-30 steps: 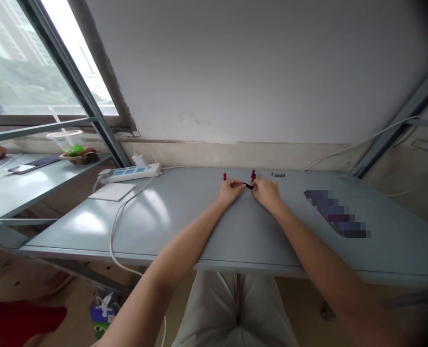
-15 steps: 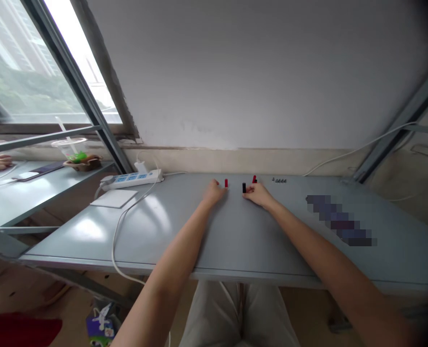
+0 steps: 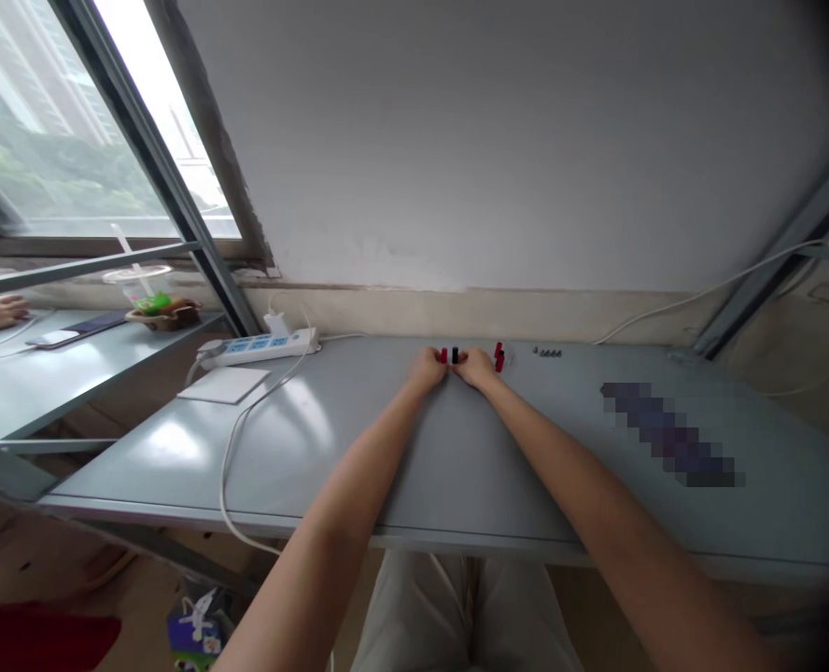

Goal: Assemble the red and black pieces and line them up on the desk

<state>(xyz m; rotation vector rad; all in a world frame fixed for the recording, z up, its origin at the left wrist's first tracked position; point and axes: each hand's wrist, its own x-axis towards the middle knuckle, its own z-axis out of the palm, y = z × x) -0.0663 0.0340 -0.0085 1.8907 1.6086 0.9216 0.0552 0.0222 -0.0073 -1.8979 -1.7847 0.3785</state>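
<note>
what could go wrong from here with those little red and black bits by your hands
The small red piece and small black piece sit tight between the left hand and right hand, so a slip might knock them over or flick them away. They also lie close to the far edge of the table by the wall, where a stray piece could be awkward to retrieve. The tiny dark parts in a row to the right could get nudged out of line if a hand drifts over.

Daylight pours through the tall steel-framed window at my ten o'clock, blown out white, and lays soft glare on the grey metal desk at nine o'clock. The view darkens toward two and four o'clock, straight edges bow, and a pixelated blur patch sits at three.
</note>
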